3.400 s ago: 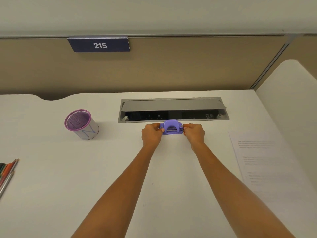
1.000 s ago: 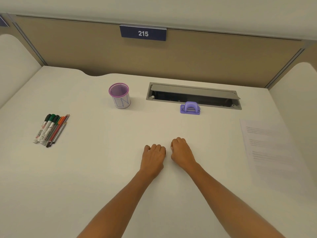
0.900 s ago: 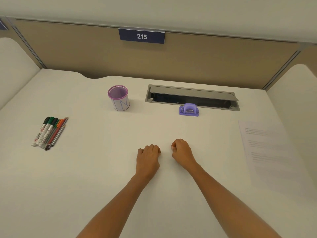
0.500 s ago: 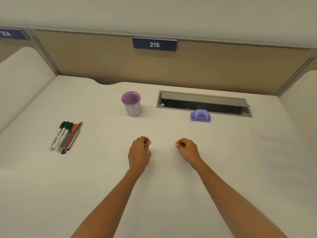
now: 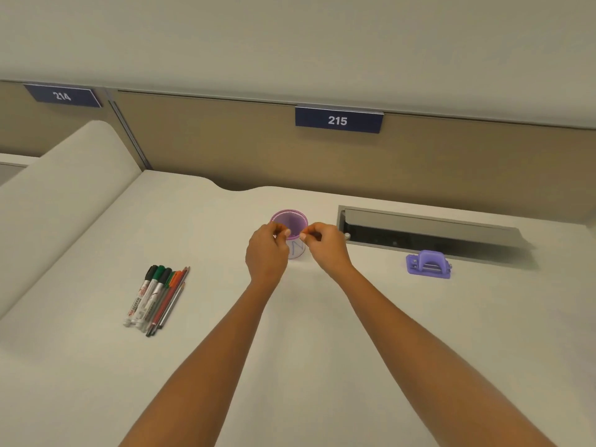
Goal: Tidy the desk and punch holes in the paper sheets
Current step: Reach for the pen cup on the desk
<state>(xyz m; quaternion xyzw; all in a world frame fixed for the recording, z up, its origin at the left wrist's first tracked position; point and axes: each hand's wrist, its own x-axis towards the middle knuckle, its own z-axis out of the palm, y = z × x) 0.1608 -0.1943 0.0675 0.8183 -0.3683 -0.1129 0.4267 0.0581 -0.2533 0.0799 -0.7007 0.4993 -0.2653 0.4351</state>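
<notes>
The left hand and the right hand have curled fingers closing on opposite sides of the rim of the purple-rimmed white mesh pen cup, probably to shift it toward the loose markers and pencils lying in a bundle on the white table to the left. Whether they actually grip it I cannot tell. The small purple plastic hole punch stands well apart on the right, just before the open grey cable tray; no paper sheets are in view.

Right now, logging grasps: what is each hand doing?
Left hand: at the purple cup, grip cannot be told.
Right hand: same, cannot be told.
</notes>
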